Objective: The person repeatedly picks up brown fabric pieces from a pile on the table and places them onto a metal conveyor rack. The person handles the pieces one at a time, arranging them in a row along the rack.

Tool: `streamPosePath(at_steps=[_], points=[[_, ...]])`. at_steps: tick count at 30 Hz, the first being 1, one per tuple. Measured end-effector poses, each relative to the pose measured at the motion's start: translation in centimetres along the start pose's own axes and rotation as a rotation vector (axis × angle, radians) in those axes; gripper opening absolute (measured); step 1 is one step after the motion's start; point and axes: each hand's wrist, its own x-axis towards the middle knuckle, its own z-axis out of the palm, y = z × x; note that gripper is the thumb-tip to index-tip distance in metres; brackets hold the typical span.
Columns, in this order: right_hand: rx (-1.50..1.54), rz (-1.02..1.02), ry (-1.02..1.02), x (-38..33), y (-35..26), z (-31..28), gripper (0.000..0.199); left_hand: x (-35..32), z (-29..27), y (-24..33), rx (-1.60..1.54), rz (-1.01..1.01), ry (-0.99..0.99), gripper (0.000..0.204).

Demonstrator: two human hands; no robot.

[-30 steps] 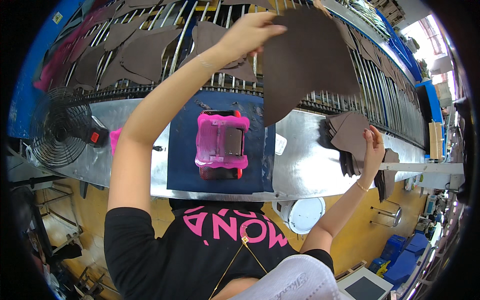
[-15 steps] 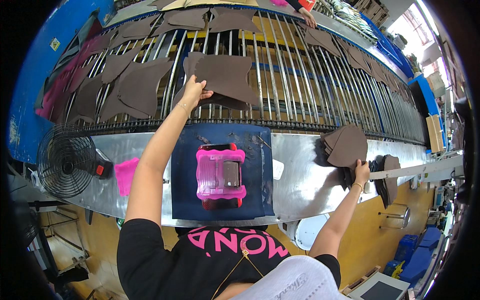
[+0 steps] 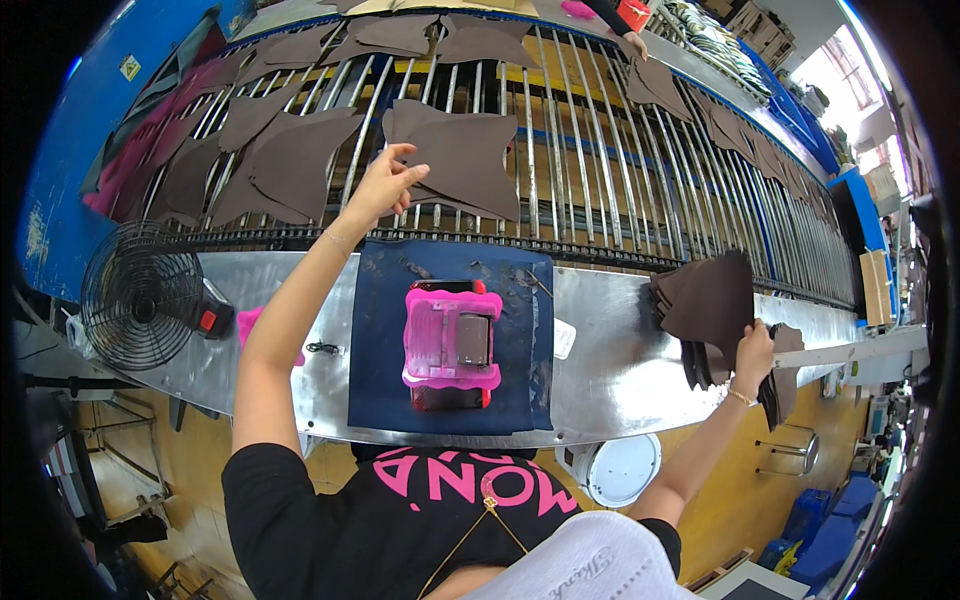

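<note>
My left hand (image 3: 385, 187) hovers with spread fingers at the left edge of a small group of dark brown, curve-edged cut pieces (image 3: 465, 155) on the metal rollers. Nothing is held in it. Over at the right, my right hand (image 3: 755, 362) pinches the near edge of a brown cut piece (image 3: 715, 300), which tilts up from a stack of similar pieces. Between my arms, a pink wavy-edged holder (image 3: 430, 335) with a dark block in it sits on a blue mat (image 3: 380, 400).
A roller conveyor (image 3: 590, 170) carrying more brown pieces runs across behind the metal table (image 3: 610, 350). A black wire fan (image 3: 145, 305) stands at the left. A pale bar (image 3: 850, 350) juts in at the right. A co-worker's hand (image 3: 636, 43) is at the far side.
My left hand has let go of the brown pieces, which now lie on the rollers, and its fingers have spread. My right hand has lifted the top piece's near edge and moved slightly right.
</note>
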Motion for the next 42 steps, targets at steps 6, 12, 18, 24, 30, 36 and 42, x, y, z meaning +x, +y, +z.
streamPosePath(at_steps=[6,12,18,24,30,36,42], points=[[1.255,-0.233,0.046,-3.5,-7.3,-10.4,0.03,-6.5,4.0,2.0,-0.015,0.334,-0.108,0.057],[1.509,-0.43,-0.043,-9.1,-17.8,-9.4,0.023,-13.2,2.3,7.9,-0.22,0.117,-0.266,0.029],[1.637,-0.738,-0.503,-14.5,-24.8,-10.4,0.024,-18.5,-5.8,8.4,-0.063,0.348,0.125,0.021],[1.358,-1.054,-0.257,-15.8,-27.2,-10.2,0.008,-22.4,-9.5,7.6,0.055,0.347,0.313,0.015],[1.29,-1.02,-0.239,-15.1,-25.2,-9.4,0.009,-22.4,-9.5,5.4,0.238,0.287,0.21,0.012],[1.022,-0.916,-0.241,-14.4,-18.8,-4.8,0.014,-19.8,-4.0,5.5,0.495,0.281,-0.147,0.007],[1.165,-0.565,-0.362,-15.2,-11.8,-1.7,0.015,-17.7,1.0,6.5,0.628,0.502,-0.291,0.009]])
